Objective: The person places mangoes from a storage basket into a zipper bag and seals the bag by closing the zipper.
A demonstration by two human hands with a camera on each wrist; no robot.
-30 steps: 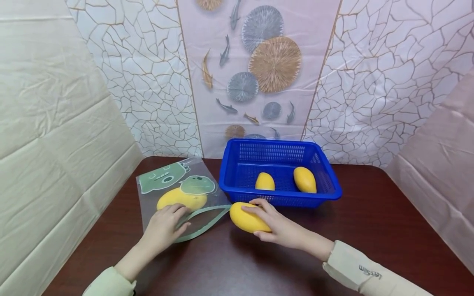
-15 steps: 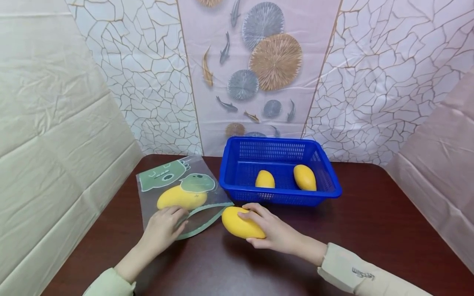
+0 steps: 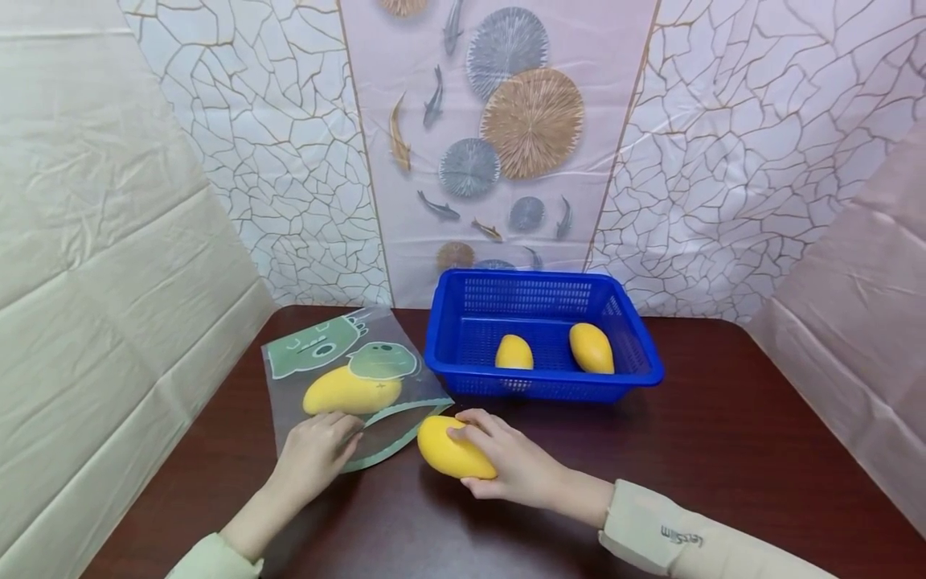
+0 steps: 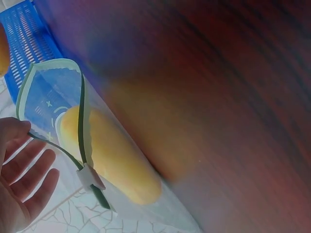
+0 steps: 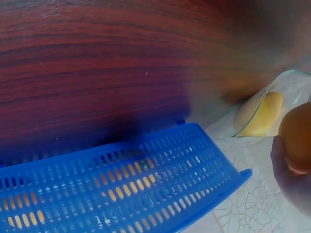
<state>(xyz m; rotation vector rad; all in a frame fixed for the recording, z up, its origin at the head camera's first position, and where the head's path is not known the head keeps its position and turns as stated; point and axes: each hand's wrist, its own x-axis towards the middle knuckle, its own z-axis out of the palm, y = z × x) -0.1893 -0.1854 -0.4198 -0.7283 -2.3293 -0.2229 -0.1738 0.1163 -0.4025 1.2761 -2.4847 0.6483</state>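
Note:
My right hand (image 3: 517, 462) grips a yellow mango (image 3: 450, 446) above the table, just right of the bag's mouth. A clear zip bag (image 3: 288, 400) with green cartoon prints lies at the left, its green-edged mouth gaping toward the mango. Inside it rests another mango (image 3: 347, 390). My left hand (image 3: 311, 454) pinches the upper edge of the mouth between thumb and fingers. In the left wrist view, a pale slider (image 4: 90, 177) sits at one end of the zip. The right wrist view shows the held mango (image 5: 297, 138) near the bag's opening.
A blue plastic basket (image 3: 546, 382) stands behind the right hand, with two mangoes (image 3: 514, 352) in it. All stand on a dark reddish-brown table (image 3: 709, 450). Patterned cloth (image 3: 531, 121) hangs behind, and pale cloth (image 3: 94, 281) walls both sides.
My right hand has carried the mango left and a little toward me, closer to the bag's mouth. The left hand keeps its hold on the bag's edge.

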